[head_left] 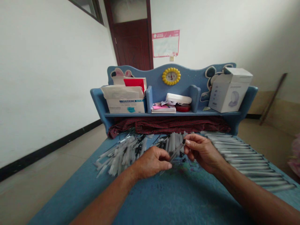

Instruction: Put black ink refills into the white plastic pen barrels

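Note:
Over the middle of the blue desk, my left hand pinches the lower end of a clear pen barrel. My right hand is closed on a small black piece at the barrel's upper end. The barrel slants between the two hands. Left of my left hand lies a loose pile of clear barrels with some black parts among them. Behind my hands sits another bunch of clear tubes. To the right of my right hand, many pens lie side by side in a long row.
A blue shelf runs along the desk's back, holding a mask box, papers, a red round tin and a white carton. Beneath it lies a red checked cloth. A yellow flower-shaped clock is on the backboard.

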